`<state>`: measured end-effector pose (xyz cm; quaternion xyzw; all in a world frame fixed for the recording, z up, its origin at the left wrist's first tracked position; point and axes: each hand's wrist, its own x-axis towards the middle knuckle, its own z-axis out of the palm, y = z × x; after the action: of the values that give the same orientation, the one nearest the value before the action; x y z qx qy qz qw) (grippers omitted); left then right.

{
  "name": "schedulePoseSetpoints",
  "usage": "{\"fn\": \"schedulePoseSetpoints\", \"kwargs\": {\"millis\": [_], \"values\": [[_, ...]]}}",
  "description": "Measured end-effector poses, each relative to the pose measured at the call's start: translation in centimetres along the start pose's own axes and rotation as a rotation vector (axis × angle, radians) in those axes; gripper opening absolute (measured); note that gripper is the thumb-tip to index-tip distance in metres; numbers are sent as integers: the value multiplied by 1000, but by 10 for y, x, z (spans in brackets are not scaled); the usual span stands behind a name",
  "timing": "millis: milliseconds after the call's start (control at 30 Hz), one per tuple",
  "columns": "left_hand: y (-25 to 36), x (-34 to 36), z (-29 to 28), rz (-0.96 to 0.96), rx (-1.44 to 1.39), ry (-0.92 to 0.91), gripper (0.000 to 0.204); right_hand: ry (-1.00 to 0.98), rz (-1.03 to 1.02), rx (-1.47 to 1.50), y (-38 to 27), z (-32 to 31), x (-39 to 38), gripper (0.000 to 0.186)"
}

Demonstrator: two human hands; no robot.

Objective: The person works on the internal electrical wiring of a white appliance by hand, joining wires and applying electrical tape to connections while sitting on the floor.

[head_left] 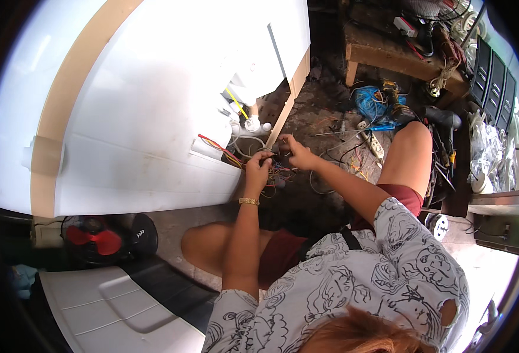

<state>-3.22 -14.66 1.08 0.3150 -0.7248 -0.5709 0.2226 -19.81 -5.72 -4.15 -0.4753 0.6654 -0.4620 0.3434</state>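
My left hand [259,165], with a gold-coloured band at the wrist, is closed on thin wires below the opened lower edge of a large white appliance [136,100]. My right hand [296,154] is just to its right and slightly higher, pinching a thin wire. Loose coloured wires [280,176] hang under and around both hands. Red and yellow leads [212,143] run out of the appliance beside pale plastic fittings [252,123]. The finest detail between my fingertips is too small to make out.
Around me are a wooden bench [383,56], yellow-black drill [393,94], blue plastic bag [368,103], screwdriver [383,127], power strip [371,141], black drawers [486,73], red-bladed fan [94,238] and pale panel [118,306]. My bent knees flank the floor space below the wires.
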Motion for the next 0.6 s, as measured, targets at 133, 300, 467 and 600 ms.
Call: {"fn": "schedulePoseSetpoints", "kwargs": {"millis": [133, 300, 467, 600], "values": [[-11, -21, -20, 72, 115, 5, 19, -84, 51, 429, -49, 11, 38, 74], [-10, -16, -17, 268, 384, 25, 14, -140, 5, 532, -89, -5, 35, 72], [-6, -11, -14, 114, 158, 256, 14, -188, -100, 112, -102, -12, -28, 71], [-13, -9, -21, 1, 20, 145, 14, -170, -81, -247, -80, -10, -44, 72]]}}
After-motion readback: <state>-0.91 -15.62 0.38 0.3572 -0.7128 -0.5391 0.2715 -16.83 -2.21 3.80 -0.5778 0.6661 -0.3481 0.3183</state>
